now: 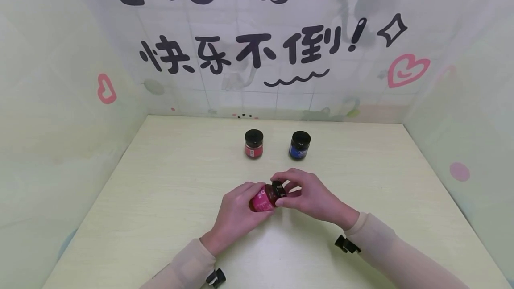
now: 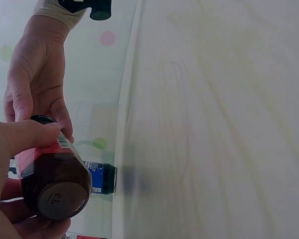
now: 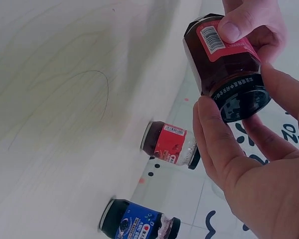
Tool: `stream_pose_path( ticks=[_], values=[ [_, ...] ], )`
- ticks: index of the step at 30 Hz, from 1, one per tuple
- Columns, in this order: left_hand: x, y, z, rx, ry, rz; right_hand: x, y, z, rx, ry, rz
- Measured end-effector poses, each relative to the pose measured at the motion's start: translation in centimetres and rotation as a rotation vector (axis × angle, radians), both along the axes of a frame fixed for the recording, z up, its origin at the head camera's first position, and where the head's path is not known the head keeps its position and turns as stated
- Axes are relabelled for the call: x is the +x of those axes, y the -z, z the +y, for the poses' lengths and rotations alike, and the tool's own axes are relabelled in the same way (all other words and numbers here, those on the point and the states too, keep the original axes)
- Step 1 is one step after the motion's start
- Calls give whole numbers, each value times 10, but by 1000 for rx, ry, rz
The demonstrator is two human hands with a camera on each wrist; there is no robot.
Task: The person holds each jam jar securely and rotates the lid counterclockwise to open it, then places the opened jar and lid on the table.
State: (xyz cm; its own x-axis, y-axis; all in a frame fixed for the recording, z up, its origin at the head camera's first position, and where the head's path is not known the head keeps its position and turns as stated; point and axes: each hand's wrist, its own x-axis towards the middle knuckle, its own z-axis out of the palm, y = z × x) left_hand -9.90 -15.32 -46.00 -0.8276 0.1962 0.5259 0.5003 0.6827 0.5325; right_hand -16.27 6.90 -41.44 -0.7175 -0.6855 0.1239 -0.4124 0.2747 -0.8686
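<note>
A glass jar with a pink label (image 1: 262,199) and dark contents is tilted on its side above the table, its lid toward the right. My left hand (image 1: 241,208) grips the jar round its body, thumb across the label. With thumb and fingers my right hand (image 1: 311,195) holds the rim of the black lid (image 3: 240,98), which sits on the jar's mouth. The left wrist view shows the jar's dark base (image 2: 63,199) facing the camera. A barcode (image 3: 212,40) shows on the label in the right wrist view.
Behind the hands, a jar with a red label (image 1: 254,144) and a jar with a blue label (image 1: 299,145) stand upright on the pale table (image 1: 160,182). Printed wall panels (image 1: 241,97) enclose the table's back and sides.
</note>
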Motion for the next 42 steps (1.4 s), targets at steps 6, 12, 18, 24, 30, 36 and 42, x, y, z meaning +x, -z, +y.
stream_pose_path(
  ticks=[6,12,18,24,30,36,42],
  values=[
    [-1,0,0,-11,3,15,-1,1,1,-6,-7,-27],
    [-1,0,0,-15,0,9,-2,0,2,-18,-25,-21],
    [-1,1,1,8,5,0,-4,0,3,-29,-41,-24],
    [-2,3,2,33,10,13,-3,-2,2,48,20,-39],
    [-2,5,4,41,23,18,-2,-5,-2,136,141,-108],
    [-1,5,6,39,26,14,-1,-5,-3,112,160,-177],
    [-2,5,6,34,30,-9,-2,-4,-2,146,170,-130]
  ],
)
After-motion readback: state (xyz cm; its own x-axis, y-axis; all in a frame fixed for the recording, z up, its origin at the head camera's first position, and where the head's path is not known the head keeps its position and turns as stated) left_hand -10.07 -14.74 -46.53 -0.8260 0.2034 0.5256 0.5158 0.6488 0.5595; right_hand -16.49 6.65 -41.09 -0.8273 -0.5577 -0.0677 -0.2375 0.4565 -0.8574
